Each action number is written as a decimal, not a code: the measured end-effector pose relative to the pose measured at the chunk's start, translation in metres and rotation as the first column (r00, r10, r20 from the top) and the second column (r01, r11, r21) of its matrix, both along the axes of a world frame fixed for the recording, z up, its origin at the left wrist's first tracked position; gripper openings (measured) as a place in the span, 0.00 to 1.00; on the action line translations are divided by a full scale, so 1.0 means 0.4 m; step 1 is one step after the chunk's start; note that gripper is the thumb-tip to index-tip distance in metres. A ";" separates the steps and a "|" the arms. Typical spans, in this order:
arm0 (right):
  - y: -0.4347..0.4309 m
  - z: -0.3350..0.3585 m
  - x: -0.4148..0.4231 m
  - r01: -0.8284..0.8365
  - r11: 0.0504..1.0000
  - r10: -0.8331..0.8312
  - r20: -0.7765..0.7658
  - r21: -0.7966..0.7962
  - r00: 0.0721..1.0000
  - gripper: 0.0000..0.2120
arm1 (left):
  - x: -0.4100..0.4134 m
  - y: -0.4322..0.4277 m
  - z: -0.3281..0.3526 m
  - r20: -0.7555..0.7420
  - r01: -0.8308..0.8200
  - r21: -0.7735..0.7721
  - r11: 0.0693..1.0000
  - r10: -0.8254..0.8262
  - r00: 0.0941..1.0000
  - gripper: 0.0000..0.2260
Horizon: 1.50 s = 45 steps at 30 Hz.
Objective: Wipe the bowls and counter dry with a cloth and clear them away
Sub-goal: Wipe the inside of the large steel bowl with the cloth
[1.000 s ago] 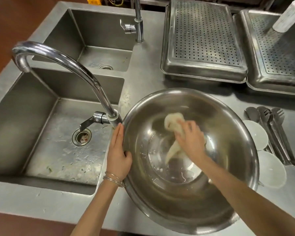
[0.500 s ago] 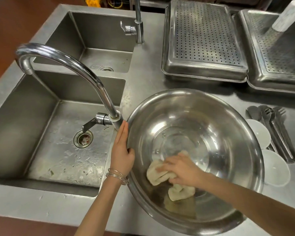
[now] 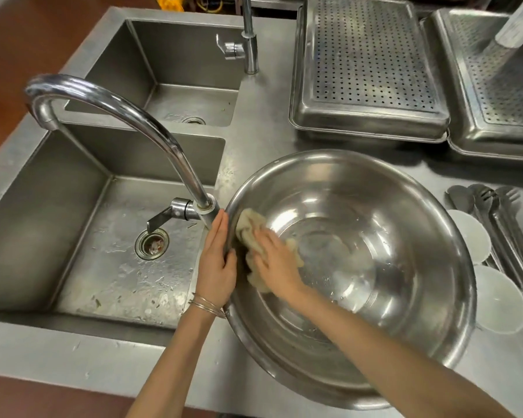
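Moved: right hand (image 3: pixel 277 263) and crumpled cream cloth (image 3: pixel 248 229) have swept clockwise round the inner wall of the large round stainless-steel bowl (image 3: pixel 405 297), from about seven o'clock half a second ago to nine o'clock now; the left hand (image 3: pixel 216 267) has kept its place on the rim.
Sink: wet steel basin (image 3: pixel 73 236) at the scene's nine o'clock, with the base of the curved chrome tap (image 3: pixel 127 116) just beside the bowl's rim at ten o'clock.
Left hand: on the rim at nine o'clock, fingers straight down the outer wall and thumb hooked over the edge, so the rim is pinched.
Cloth: pressed to the inner wall just inside that rim, opposite the left hand.
Right hand: fingers spread flat on the cloth, pressing rather than clutching.
Bowl: on the grey steel counter (image 3: pixel 269 137) right of the sink; bright and mirror-like, with droplets showing on the floor and the six o'clock wall.
Doing it well: carry overlapping strokes on past twelve o'clock, then take the floor; let the left hand oppose the push so the bowl cannot slide into the tap; refold the cloth once it is sodden.
Right side: small white dishes (image 3: pixel 468 236) and steel tongs (image 3: pixel 501 236) at the bowl's three o'clock.
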State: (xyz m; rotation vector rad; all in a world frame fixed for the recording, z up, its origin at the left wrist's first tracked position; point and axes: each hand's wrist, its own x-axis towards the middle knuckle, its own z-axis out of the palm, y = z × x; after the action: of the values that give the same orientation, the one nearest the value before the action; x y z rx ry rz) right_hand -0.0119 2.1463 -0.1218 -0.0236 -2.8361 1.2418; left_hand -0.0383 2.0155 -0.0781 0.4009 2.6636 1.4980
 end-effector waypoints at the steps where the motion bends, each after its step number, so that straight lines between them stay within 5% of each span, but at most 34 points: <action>1: 0.014 -0.001 0.038 -0.134 0.991 0.134 0.043 0.013 0.990 0.23 | 0.001 0.002 0.000 -0.002 -0.005 -0.008 1.000 0.005 1.000 0.29; 4: 0.100 0.022 0.121 -0.525 0.843 0.512 0.119 0.119 0.850 0.22 | 0.005 0.009 0.005 -0.010 -0.026 -0.048 0.998 0.026 1.000 0.29; 6: 0.166 0.043 0.119 -0.597 0.748 0.582 0.146 0.289 0.800 0.23 | 0.005 0.011 0.008 -0.021 -0.032 -0.064 0.997 0.031 0.999 0.30; 9: 0.217 0.083 0.062 -0.160 0.943 0.153 0.048 0.292 0.987 0.26 | 0.003 0.011 0.012 -0.042 -0.040 -0.084 0.996 0.036 0.998 0.30; 11: 0.232 0.116 -0.012 0.206 0.961 -0.190 -0.099 0.183 0.977 0.27 | 0.003 0.013 0.013 -0.056 -0.039 -0.095 0.995 0.033 0.998 0.31; 13: 0.238 0.134 -0.103 0.370 0.910 -0.335 -0.195 0.185 0.922 0.30 | 0.003 0.016 0.016 -0.065 -0.023 -0.092 0.996 0.017 0.998 0.31; 18: 0.129 0.120 -0.240 0.361 0.917 -0.338 -0.148 0.169 0.929 0.28 | -0.008 0.013 0.020 -0.073 -0.001 -0.051 0.999 -0.003 0.997 0.30; 23: 0.042 0.084 -0.103 0.043 0.997 -0.050 -0.103 -0.068 0.993 0.28 | -0.010 0.011 0.012 -0.025 -0.011 -0.019 1.000 0.011 1.000 0.29; 25: 0.091 0.069 -0.042 0.100 0.989 -0.111 -0.104 -0.105 0.988 0.27 | -0.014 0.007 0.019 0.006 -0.007 0.009 1.000 0.007 1.000 0.26; 27: 0.160 0.053 -0.013 0.231 0.956 -0.219 -0.083 0.180 0.972 0.25 | -0.005 -0.001 0.027 0.017 -0.011 0.011 1.000 0.011 1.000 0.26; 29: 0.221 0.023 -0.007 0.194 0.863 -0.237 0.036 0.466 0.971 0.24 | 0.030 -0.008 0.032 0.025 -0.015 -0.022 1.000 0.015 1.000 0.29; 34: 0.211 -0.032 -0.037 0.055 0.776 -0.235 0.207 0.628 0.950 0.27 | 0.106 0.011 0.010 -0.027 -0.023 -0.095 0.995 0.021 0.999 0.35; 36: 0.139 -0.043 -0.013 0.032 0.798 -0.155 0.154 0.602 0.976 0.24 | 0.091 0.010 0.011 -0.010 -0.029 -0.087 0.996 0.029 1.000 0.35; 39: 0.083 -0.069 0.088 -0.216 0.832 0.242 0.016 0.511 0.970 0.21 | 0.066 -0.006 0.012 -0.014 0.000 -0.105 0.994 -0.001 1.000 0.35; 43: 0.213 -0.050 0.144 -0.593 0.546 0.726 0.019 0.591 0.687 0.18 | 0.039 -0.016 0.020 0.036 0.052 -0.094 0.994 -0.049 0.998 0.35; 45: 0.275 -0.040 0.117 -0.529 0.567 0.703 -0.036 0.631 0.711 0.18 | 0.033 -0.023 0.027 0.060 0.031 -0.085 0.996 -0.026 0.998 0.33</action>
State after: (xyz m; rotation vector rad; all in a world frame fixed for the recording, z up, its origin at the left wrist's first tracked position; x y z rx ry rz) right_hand 0.0351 2.2563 -0.1377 1.1858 -2.8726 0.2534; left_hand -0.0251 2.0062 -0.0674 0.3809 2.6538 1.3601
